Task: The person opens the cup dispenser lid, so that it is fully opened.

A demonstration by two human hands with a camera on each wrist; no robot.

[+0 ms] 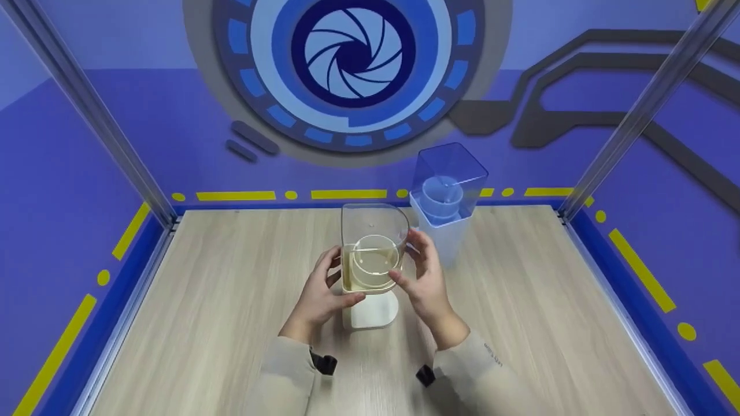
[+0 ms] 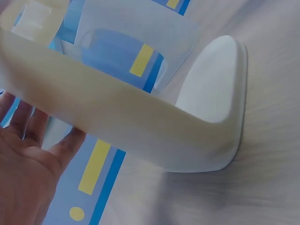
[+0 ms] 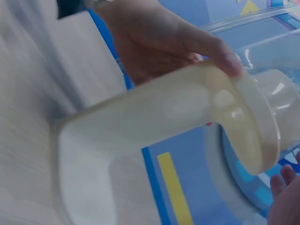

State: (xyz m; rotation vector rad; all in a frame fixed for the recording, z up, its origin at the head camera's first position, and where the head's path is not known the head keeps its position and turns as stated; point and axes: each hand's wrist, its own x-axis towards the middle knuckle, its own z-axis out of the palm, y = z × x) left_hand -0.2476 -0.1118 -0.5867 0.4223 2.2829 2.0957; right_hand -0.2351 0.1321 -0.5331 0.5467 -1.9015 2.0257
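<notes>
A cream-coloured stand (image 1: 374, 312) with a flat rounded base carries a clear container (image 1: 373, 222), which has a round cup-like part inside. My right hand (image 1: 429, 283) grips its right side; the right wrist view shows that thumb across the rim of the stand's upper part (image 3: 251, 122) and the other fingers partly hidden behind. At the left side is my left hand (image 1: 318, 297), its thumb by the lower front edge and its fingers spread and loosely bent. In the left wrist view the left hand (image 2: 28, 164) lies alongside the upright column (image 2: 108, 103).
Behind and to the right stands a similar dispenser (image 1: 444, 231) with a blue transparent top and a pale lower body, close to my right hand. The wooden tabletop (image 1: 243, 277) is bordered by blue-purple walls and metal posts.
</notes>
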